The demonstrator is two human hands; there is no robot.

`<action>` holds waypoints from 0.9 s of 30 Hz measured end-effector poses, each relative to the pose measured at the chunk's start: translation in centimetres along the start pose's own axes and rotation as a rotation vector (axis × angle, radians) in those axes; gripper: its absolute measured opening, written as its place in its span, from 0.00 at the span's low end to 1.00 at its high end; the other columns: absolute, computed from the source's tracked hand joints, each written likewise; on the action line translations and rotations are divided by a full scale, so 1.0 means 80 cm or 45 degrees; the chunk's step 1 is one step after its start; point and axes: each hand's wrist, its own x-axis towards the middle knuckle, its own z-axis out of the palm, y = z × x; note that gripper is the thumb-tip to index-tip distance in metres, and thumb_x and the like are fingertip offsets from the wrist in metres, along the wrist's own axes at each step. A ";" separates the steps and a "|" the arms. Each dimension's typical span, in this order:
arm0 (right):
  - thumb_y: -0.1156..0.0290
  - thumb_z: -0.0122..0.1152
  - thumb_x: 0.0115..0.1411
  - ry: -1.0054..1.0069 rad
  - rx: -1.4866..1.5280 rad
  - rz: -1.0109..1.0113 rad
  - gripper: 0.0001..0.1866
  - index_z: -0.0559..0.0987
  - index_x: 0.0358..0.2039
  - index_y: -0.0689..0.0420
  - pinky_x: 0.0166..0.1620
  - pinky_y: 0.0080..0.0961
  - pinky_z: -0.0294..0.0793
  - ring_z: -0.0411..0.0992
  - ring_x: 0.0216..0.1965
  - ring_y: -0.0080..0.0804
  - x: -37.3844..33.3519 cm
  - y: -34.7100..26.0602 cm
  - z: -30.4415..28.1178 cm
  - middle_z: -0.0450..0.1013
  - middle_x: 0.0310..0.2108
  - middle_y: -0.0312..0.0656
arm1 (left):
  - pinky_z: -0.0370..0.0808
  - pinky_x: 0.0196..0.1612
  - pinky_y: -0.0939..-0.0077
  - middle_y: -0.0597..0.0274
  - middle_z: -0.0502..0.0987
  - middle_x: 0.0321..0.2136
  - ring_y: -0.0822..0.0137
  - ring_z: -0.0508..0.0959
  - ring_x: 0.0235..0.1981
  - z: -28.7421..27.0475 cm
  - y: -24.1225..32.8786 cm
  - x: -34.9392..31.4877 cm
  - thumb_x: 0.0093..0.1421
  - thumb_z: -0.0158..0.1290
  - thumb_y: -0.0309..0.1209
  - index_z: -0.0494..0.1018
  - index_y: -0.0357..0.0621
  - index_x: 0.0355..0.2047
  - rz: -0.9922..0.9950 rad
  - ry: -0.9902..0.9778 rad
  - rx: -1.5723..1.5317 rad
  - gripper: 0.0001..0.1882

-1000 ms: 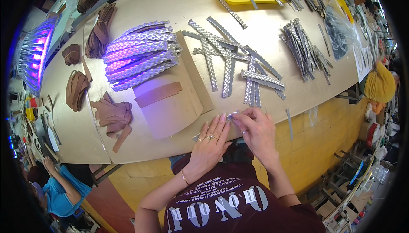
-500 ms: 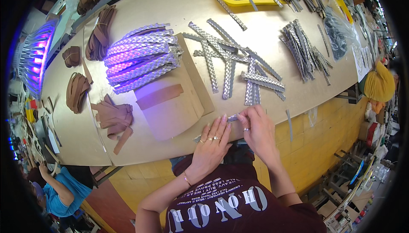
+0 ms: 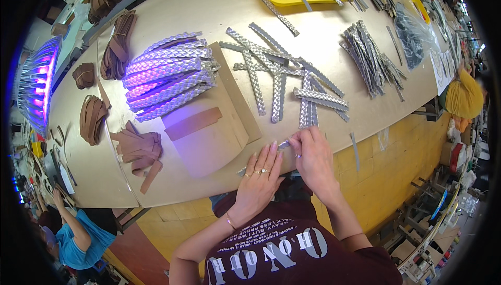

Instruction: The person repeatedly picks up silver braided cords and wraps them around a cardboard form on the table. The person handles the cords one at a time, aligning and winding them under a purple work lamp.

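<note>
Near the table's front edge lies a narrow silver-grey strip, mostly hidden under my hands. My left hand rests flat across it, fingers stretched out, while the strip's short end shows past the fingers on the left. At the other end, my right hand pinches the strip between thumb and fingers. Just beyond are loose silver braided strips with grey backing, crossing one another. A thick bunch of silver braided strips lies to the left on a tan board, near a flat brown strip.
Brown strap bundles and a loose brown strap pile sit at the left. Another braided bunch lies at the right. A yellow tray stands at the back. A person in blue is at lower left.
The whole view has shifted slightly. My hands keep nearly the same hold on the strip, the left flat and the right pinching.
</note>
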 end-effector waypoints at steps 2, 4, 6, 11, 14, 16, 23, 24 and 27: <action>0.68 0.59 0.62 0.001 -0.008 -0.007 0.08 0.75 0.33 0.60 0.38 0.42 0.71 0.71 0.34 0.48 0.000 0.000 0.001 0.69 0.32 0.47 | 0.55 0.67 0.53 0.46 0.56 0.68 0.51 0.57 0.68 0.001 0.000 0.000 0.57 0.60 0.41 0.60 0.36 0.64 -0.005 -0.006 -0.009 0.39; 0.68 0.59 0.62 0.012 -0.040 -0.022 0.08 0.75 0.34 0.60 0.38 0.42 0.70 0.71 0.35 0.47 -0.001 0.001 0.003 0.69 0.33 0.46 | 0.55 0.67 0.53 0.46 0.56 0.68 0.51 0.57 0.68 0.001 0.000 0.000 0.57 0.60 0.41 0.60 0.36 0.64 -0.004 -0.003 -0.015 0.39; 0.68 0.59 0.62 0.024 -0.081 -0.034 0.07 0.74 0.34 0.59 0.38 0.42 0.70 0.71 0.35 0.46 -0.003 0.001 0.005 0.69 0.33 0.45 | 0.55 0.67 0.53 0.46 0.56 0.68 0.51 0.57 0.68 0.002 0.000 0.000 0.57 0.60 0.41 0.60 0.36 0.64 -0.004 -0.003 -0.022 0.39; 0.68 0.60 0.61 0.094 -0.228 -0.087 0.08 0.73 0.36 0.58 0.37 0.40 0.69 0.71 0.35 0.43 -0.008 0.000 0.013 0.69 0.34 0.42 | 0.54 0.67 0.52 0.46 0.56 0.68 0.50 0.57 0.68 0.001 -0.001 0.000 0.56 0.60 0.41 0.60 0.36 0.64 0.003 -0.004 -0.040 0.39; 0.68 0.60 0.61 0.142 -0.225 -0.076 0.08 0.73 0.37 0.58 0.39 0.38 0.69 0.71 0.36 0.43 -0.011 0.002 0.019 0.69 0.36 0.43 | 0.54 0.67 0.50 0.47 0.56 0.68 0.49 0.56 0.68 -0.001 -0.001 0.001 0.56 0.61 0.40 0.59 0.36 0.64 -0.007 -0.006 -0.075 0.40; 0.70 0.60 0.60 0.302 -0.019 -0.036 0.09 0.75 0.40 0.56 0.41 0.36 0.69 0.71 0.37 0.42 -0.013 0.006 0.025 0.70 0.37 0.43 | 0.54 0.67 0.50 0.49 0.55 0.68 0.48 0.56 0.68 -0.001 -0.001 0.002 0.56 0.61 0.40 0.59 0.36 0.64 0.010 0.007 -0.059 0.40; 0.78 0.60 0.56 0.241 -0.291 -0.363 0.23 0.79 0.52 0.45 0.44 0.36 0.68 0.70 0.42 0.38 -0.047 0.019 0.030 0.71 0.44 0.40 | 0.53 0.68 0.51 0.52 0.55 0.69 0.49 0.55 0.68 0.002 0.001 0.001 0.55 0.61 0.41 0.57 0.38 0.66 0.004 -0.007 0.009 0.42; 0.79 0.59 0.56 0.260 -0.291 -0.353 0.24 0.79 0.53 0.44 0.45 0.36 0.67 0.69 0.43 0.38 -0.049 0.020 0.032 0.70 0.45 0.40 | 0.53 0.68 0.51 0.51 0.55 0.69 0.49 0.56 0.68 0.002 0.001 0.001 0.55 0.61 0.41 0.57 0.38 0.66 0.009 -0.006 0.009 0.42; 0.81 0.58 0.56 0.289 -0.298 -0.325 0.25 0.79 0.53 0.43 0.47 0.37 0.66 0.68 0.45 0.39 -0.050 0.021 0.039 0.69 0.47 0.40 | 0.53 0.68 0.52 0.50 0.55 0.68 0.49 0.56 0.68 0.000 -0.001 0.000 0.56 0.60 0.41 0.57 0.38 0.66 0.014 -0.012 0.004 0.42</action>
